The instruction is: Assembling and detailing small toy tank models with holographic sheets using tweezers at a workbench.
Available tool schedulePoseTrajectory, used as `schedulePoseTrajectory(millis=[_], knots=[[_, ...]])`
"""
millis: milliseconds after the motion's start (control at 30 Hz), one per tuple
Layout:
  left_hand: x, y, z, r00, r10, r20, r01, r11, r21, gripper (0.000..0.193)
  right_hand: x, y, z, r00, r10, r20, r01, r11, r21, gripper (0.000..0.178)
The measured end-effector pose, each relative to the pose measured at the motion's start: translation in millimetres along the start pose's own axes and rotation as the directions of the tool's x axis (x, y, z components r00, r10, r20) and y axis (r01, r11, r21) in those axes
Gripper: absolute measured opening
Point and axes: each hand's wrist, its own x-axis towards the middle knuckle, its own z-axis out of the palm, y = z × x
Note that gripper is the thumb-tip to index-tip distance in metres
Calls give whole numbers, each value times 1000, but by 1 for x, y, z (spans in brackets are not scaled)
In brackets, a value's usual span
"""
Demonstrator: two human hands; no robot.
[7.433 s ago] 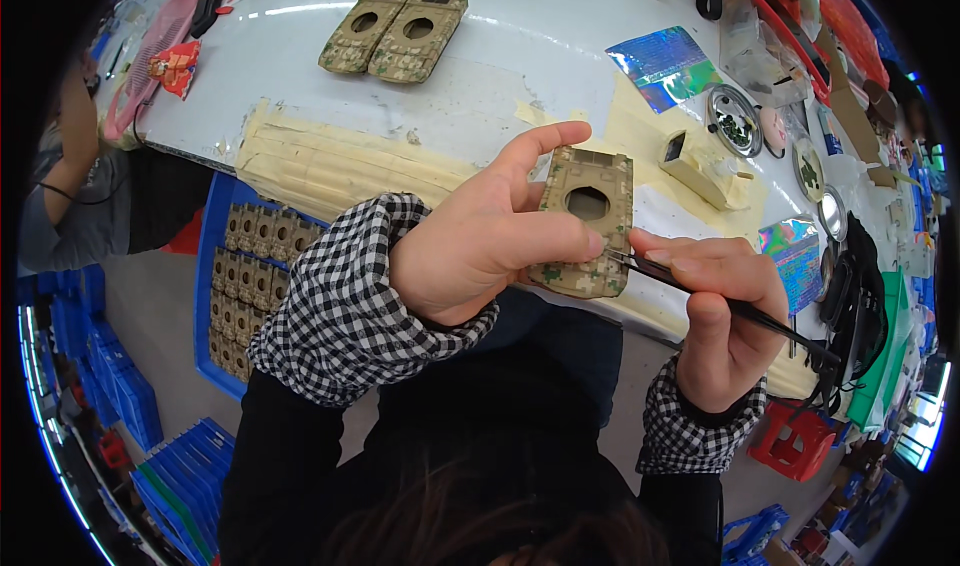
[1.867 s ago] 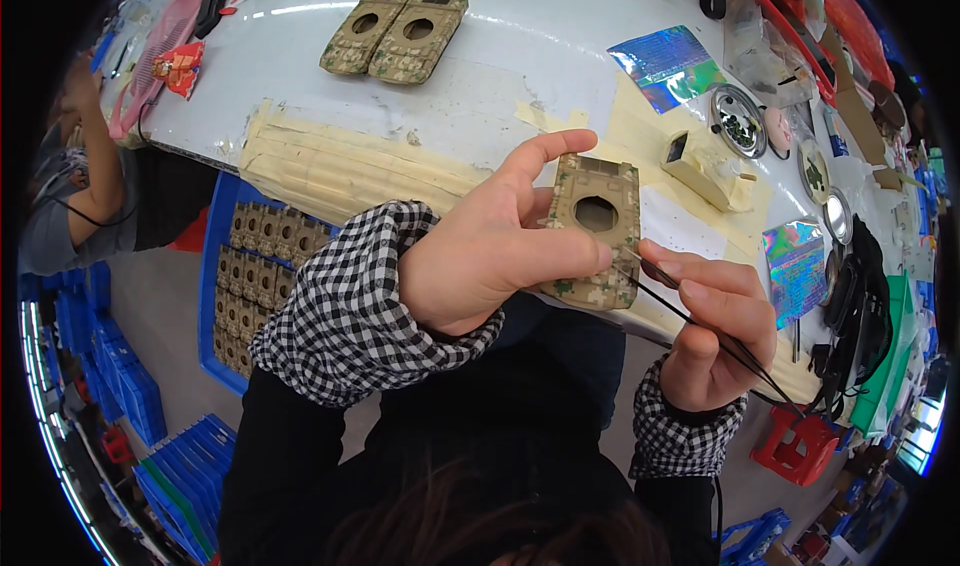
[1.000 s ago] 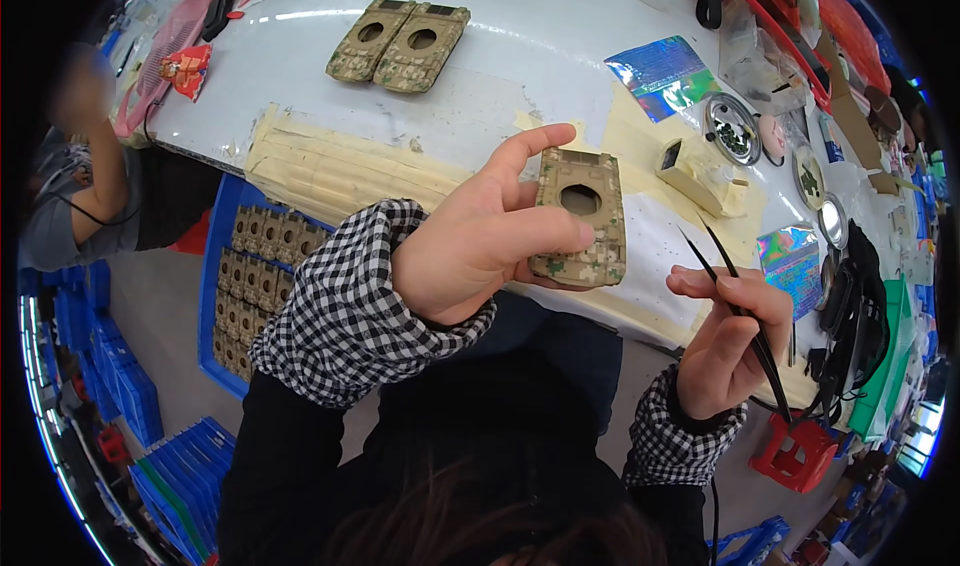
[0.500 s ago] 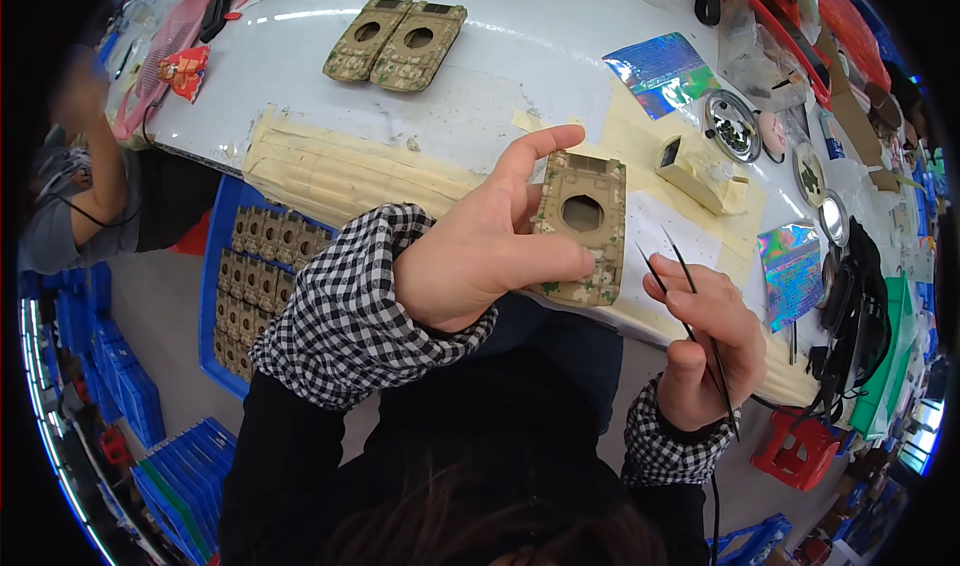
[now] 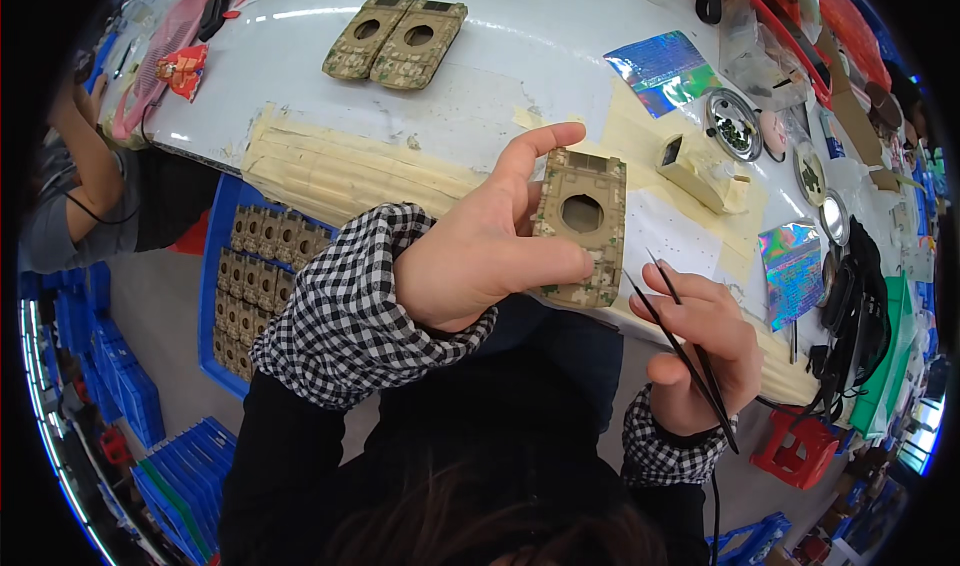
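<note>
My left hand [image 5: 490, 246] grips a camouflage-painted model tank hull [image 5: 595, 211] with a round hole in its top, thumb across its near end and index finger stretched past the far end. Beside it, my right hand [image 5: 705, 346] holds black tweezers [image 5: 690, 358]. The tweezers' points are apart, close to the hull's right near corner, with no part visible between them. Under the hull lies a white sheet with small dark specks [image 5: 670, 231]. Two more hulls, a left one [image 5: 367, 38] and a right one [image 5: 418, 46], sit side by side farther back.
At right are a block wrapped in cream tape [image 5: 700, 174], a round dish of small dark green parts [image 5: 733, 126] and shiny foil bags [image 5: 662, 71]. A blue crate [image 5: 208, 316] full of hulls stands below the table, left. Another person's arm [image 5: 95, 171] is at far left.
My right hand has turned slightly and shifted a little nearer to me, so the tweezers' tips now sit lower and closer to the hull's edge. The hull stays almost still.
</note>
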Motion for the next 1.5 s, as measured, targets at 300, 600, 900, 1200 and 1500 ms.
schedulePoseTrajectory(millis=[300, 600, 900, 1200, 1500], knots=[[-2, 0, 2, 1000, 25, -12, -25, 999, 45, 88, 11, 1, 1, 975, -154, 159, 160, 987, -28, 32], [-3, 1, 2, 1000, 29, -4, -29, 999, 43, 89, 14, -3, 1, 973, -134, 190, 145, 988, -44, 29], [-2, -1, 2, 998, 58, 3, -58, 997, 48, 89, 16, -4, 0, 971, -129, 203, 143, 988, -56, 29], [-4, 0, 2, 999, 53, 5, -53, 998, 41, 91, 16, -5, 2, 973, -122, 196, 137, 988, -64, 28], [-4, 1, 2, 999, 45, -4, -44, 998, 54, 91, 17, -5, 2, 973, -109, 202, 126, 989, -74, 27]])
